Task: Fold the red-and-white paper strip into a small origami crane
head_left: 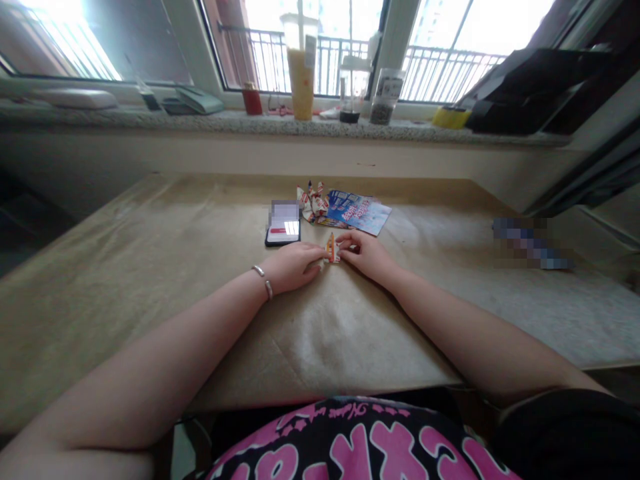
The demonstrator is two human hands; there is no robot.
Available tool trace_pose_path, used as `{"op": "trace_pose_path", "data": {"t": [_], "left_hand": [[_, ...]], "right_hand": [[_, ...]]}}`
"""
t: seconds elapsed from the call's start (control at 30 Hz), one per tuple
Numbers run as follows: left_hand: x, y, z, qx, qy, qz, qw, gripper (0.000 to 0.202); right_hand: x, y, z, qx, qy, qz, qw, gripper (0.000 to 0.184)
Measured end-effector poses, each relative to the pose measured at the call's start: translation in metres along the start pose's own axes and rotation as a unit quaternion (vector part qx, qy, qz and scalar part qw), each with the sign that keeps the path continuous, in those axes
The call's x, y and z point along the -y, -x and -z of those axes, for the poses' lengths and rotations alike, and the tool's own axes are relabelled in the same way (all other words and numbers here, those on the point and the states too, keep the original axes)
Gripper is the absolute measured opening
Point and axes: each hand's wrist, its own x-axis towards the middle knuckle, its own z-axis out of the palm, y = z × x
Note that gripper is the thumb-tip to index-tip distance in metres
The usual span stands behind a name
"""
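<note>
Between two hands on the table [200, 223], one small piece of printed paper [332, 251], held from both sides, apparently to keep it steady; seemingly pinched at its right edge by the right hand [367, 253]; touched at its left edge by the left hand [299, 265], cannot tell whether pinching; farther back, one phone [283, 231], screen up, perhaps for easy viewing; just beside, one heap of crumpled paper [313, 203]; then several blue leaflets [363, 213], too overlapped to count.

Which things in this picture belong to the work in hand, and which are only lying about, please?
In the work, it seems:
small orange-and-white piece, between left hand and right hand
perhaps the similarly coloured heap behind it

Only lying about, probably:
phone
blue printed sheets
tall cup on the windowsill
</note>
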Motion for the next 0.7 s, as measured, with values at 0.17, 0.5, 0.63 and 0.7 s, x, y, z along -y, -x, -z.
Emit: {"op": "trace_pose_path", "data": {"t": [0.17,0.5,0.63,0.7], "left_hand": [[0.0018,-0.0011,0.0025,0.006,0.005,-0.003,1.000,0.030],[0.0038,-0.0016,0.0035,0.033,0.015,0.010,0.999,0.028],[0.0056,-0.0006,0.0010,0.009,0.016,-0.001,1.000,0.026],[0.0067,0.0003,-0.0001,-0.001,0.009,0.002,1.000,0.025]], "right_hand": [[-0.0004,-0.0025,-0.0020,0.002,-0.006,-0.018,1.000,0.019],[0.0003,-0.0036,0.0031,0.016,0.087,0.044,0.995,0.017],[0.0039,-0.0044,0.0060,0.024,0.130,0.100,0.986,0.018],[0.0042,-0.0046,0.0062,0.030,0.144,0.112,0.983,0.019]]}}
